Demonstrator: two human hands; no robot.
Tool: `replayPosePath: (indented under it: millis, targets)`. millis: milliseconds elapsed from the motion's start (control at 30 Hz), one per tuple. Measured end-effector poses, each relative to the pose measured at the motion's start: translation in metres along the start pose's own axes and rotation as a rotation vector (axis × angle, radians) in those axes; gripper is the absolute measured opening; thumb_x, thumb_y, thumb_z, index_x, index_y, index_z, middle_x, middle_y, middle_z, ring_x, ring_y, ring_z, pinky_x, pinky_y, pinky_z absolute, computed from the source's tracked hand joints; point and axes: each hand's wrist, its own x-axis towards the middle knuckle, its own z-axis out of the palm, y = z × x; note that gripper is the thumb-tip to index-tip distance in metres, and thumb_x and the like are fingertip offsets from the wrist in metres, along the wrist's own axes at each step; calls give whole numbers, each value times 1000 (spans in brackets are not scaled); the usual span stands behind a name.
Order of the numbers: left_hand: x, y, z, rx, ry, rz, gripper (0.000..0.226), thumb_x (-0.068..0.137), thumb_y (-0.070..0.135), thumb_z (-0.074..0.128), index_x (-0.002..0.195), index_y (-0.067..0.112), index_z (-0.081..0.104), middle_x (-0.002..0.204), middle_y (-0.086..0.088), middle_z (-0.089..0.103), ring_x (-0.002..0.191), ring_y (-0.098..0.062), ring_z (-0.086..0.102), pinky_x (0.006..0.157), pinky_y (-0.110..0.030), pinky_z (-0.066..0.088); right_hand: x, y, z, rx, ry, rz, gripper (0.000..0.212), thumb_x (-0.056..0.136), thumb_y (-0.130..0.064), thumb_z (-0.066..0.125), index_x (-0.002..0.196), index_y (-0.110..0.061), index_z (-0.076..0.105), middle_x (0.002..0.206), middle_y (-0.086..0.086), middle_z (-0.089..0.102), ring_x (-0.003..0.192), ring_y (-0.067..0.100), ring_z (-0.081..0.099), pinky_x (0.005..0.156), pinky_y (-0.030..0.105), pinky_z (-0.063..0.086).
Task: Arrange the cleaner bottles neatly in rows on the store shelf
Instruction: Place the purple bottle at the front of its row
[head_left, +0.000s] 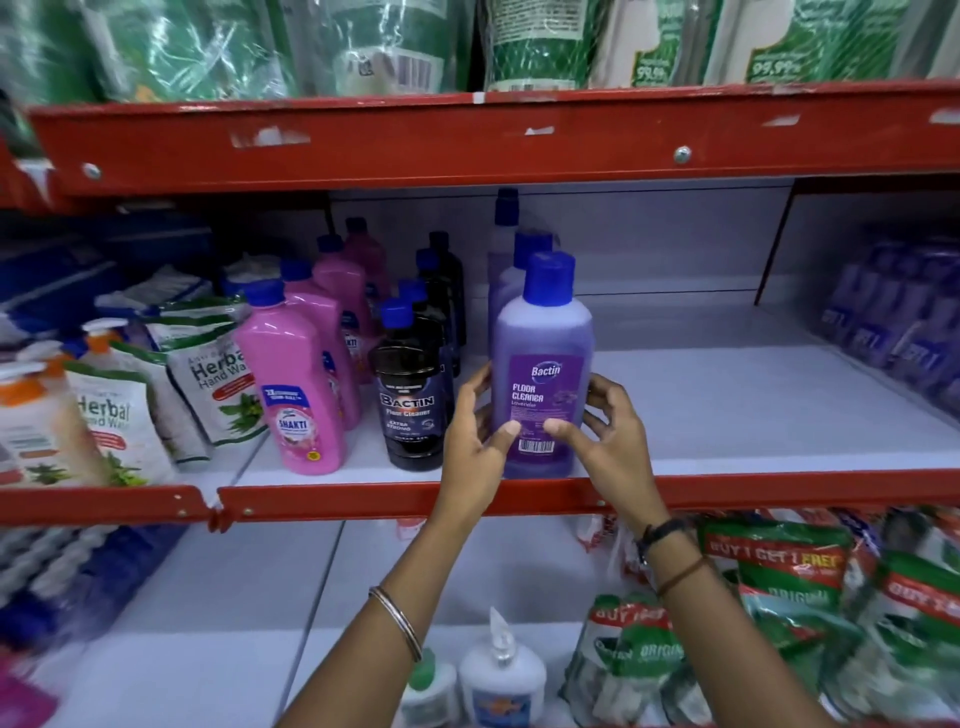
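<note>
A purple lavender floor-cleaner bottle (543, 364) with a blue cap stands upright at the front edge of the white shelf (727, 415). My left hand (470, 441) and my right hand (605, 436) grip its lower part from both sides, thumbs on the label. Behind it more purple bottles (519, 260) stand in a row. To the left runs a row of black floor-cleaner bottles (410, 384), then a row of pink bottles (296, 379).
Herbal hand-wash pouches (156, 384) lean at the left. Wrapped purple bottle packs (893, 312) sit at the far right of the shelf. A red shelf lip (779, 488) runs along the front. Below lie green pouches (779, 597) and white bottles (501, 675).
</note>
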Motion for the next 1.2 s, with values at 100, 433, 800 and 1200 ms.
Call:
replayPosePath:
  millis: [100, 433, 800, 1200]
  targets:
    - [0, -2, -12, 30, -1, -10, 54, 86, 5, 59, 131, 28, 40, 126, 2, 57, 108, -4, 61, 87, -26, 54, -1, -3, 12, -29, 54, -17, 62, 72, -33, 76, 124, -22, 44, 123, -2, 56, 110, 9, 59, 82, 15, 52]
    - [1, -4, -7, 168, -9, 28, 39, 85, 3, 56, 118, 22, 51, 111, 6, 60, 87, 7, 56, 76, -8, 45, -3, 2, 7, -27, 9, -19, 52, 80, -44, 65, 123, -20, 50, 128, 0, 55, 116, 7, 56, 81, 9, 50]
    - [10, -7, -1, 327, -58, -81, 85, 66, 39, 77, 134, 28, 27, 128, 4, 54, 112, -12, 56, 92, -25, 47, 16, -1, 5, 111, -177, 36, 32, 85, -32, 52, 113, -19, 46, 105, -2, 68, 93, 6, 68, 75, 18, 54]
    - [1, 6, -8, 348, -117, -22, 82, 71, 83, 21, 143, 46, 7, 153, 19, 18, 139, -4, 26, 112, -35, 29, 9, -1, 1, 75, -64, 50, 28, 98, -32, 34, 121, -38, 49, 112, -9, 64, 98, 0, 66, 74, 12, 52]
